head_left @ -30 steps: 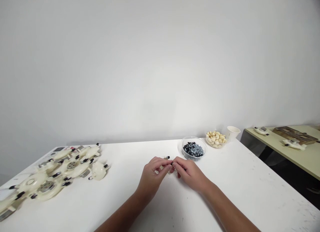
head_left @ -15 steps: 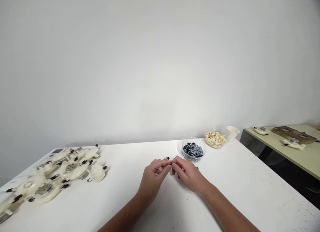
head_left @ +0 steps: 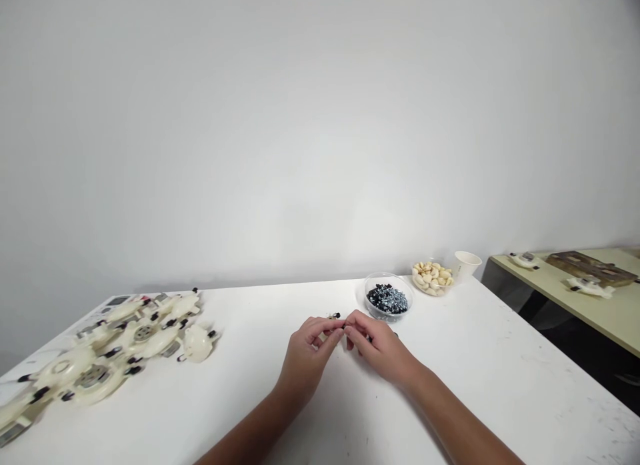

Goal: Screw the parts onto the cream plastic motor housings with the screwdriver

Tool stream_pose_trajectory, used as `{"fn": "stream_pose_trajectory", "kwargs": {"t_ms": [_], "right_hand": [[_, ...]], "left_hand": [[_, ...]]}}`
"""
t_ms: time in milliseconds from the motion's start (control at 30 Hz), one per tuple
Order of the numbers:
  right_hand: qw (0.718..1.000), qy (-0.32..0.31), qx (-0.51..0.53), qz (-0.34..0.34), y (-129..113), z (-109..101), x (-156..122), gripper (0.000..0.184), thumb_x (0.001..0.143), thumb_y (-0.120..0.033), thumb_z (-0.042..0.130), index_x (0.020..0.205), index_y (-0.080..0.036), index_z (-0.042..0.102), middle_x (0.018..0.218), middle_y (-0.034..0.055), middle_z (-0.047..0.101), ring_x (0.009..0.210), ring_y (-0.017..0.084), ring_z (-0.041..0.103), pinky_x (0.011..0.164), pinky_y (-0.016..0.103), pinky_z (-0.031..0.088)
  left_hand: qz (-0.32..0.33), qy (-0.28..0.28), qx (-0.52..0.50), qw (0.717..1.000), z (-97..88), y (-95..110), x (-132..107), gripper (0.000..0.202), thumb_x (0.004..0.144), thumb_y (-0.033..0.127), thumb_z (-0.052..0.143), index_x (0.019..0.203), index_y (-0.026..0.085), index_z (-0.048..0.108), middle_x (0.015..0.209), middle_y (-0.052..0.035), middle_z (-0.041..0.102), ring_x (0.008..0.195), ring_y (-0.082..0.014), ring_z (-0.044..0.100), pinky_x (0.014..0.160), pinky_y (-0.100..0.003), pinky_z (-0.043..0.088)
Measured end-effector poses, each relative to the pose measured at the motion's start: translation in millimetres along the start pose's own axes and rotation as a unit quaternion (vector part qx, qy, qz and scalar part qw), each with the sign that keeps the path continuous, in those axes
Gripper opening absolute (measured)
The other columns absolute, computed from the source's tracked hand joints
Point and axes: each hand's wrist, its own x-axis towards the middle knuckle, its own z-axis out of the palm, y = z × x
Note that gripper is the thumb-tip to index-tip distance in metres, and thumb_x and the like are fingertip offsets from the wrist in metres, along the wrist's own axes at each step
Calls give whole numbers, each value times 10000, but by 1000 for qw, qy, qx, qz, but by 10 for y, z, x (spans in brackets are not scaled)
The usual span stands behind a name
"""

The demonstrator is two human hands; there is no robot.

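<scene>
Over the middle of the white table my left hand [head_left: 310, 348] and my right hand [head_left: 377, 341] meet at the fingertips. Both are closed in a pinch on a tiny dark piece [head_left: 344, 325], mostly hidden by the fingers, so its kind does not show. Just behind the fingertips lies a small black and metallic part [head_left: 335, 315]. Close behind my right hand stands a clear round bowl [head_left: 367, 303] of small black pieces and silvery screws [head_left: 395, 299]. Part of another small dark piece [head_left: 396, 335] shows beside my right hand.
A clear bowl of cream-coloured pieces [head_left: 433, 277] and a white paper cup [head_left: 467, 265] stand at the back right. Cream plastic assemblies with black tips [head_left: 150, 338] crowd the left side. A second table [head_left: 545, 285] on the right holds a brown block [head_left: 590, 268].
The view has shifted very slightly. Both hands keep the same pinched pose at nearly the same spot, and nothing else has visibly moved.
</scene>
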Motion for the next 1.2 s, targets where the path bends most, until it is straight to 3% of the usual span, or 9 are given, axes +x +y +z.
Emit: {"fn": "stream_pose_trajectory", "kwargs": {"t_ms": [233, 467, 767, 967, 1100, 1200], "right_hand": [[999, -12, 22, 22, 48, 51, -2, 459, 1118, -447, 334, 801, -220, 576, 656, -3, 705, 718, 186, 629, 735, 296, 439], [1000, -1, 24, 14, 15, 22, 4, 242, 1064, -431, 511, 960, -235, 609, 756, -20, 668, 701, 171, 579, 668, 284, 389], [996, -26, 73, 33, 17, 46, -26, 417, 1107, -420, 365, 777, -226, 529, 609, -17, 642, 672, 179, 596, 720, 300, 435], [990, -41, 121, 54, 20, 36, -2, 470, 1096, -410, 369, 687, -219, 500, 547, -14, 593, 596, 158, 534, 661, 286, 413], [982, -60, 165, 73, 16, 36, 19, 492, 1094, -412, 316, 652, -230, 433, 464, -43, 459, 496, 140, 410, 563, 278, 358], [981, -49, 175, 75, 16, 48, 21, 476, 1092, -430, 328, 671, -231, 426, 466, -61, 395, 496, 137, 353, 553, 280, 328]], "left_hand": [[-2, -7, 7, 1000, 28, -34, -3, 179, 939, 376, 681, 1034, 291, 806, 970, -30, 731, 794, -166, 611, 711, -273, 482], [10, 8, 18, 1000, -5, 23, -5, 203, 954, 401, 669, 1068, 288, 793, 1035, -40, 738, 892, -190, 644, 701, -272, 492], [64, -2, 51, 997, 15, 34, -4, 153, 947, 299, 670, 1034, 287, 796, 954, -36, 731, 903, -192, 653, 687, -274, 503], [74, -15, 55, 996, 5, 57, -9, 164, 963, 305, 654, 1050, 301, 793, 962, -34, 730, 920, -188, 643, 711, -275, 510], [84, -17, 47, 995, -13, 90, -10, 174, 960, 313, 654, 1063, 300, 793, 984, -38, 724, 928, -183, 639, 700, -261, 506], [56, -14, 34, 998, -11, 105, -12, 191, 950, 340, 657, 1076, 281, 788, 1004, -48, 718, 927, -193, 640, 690, -258, 503]]}}
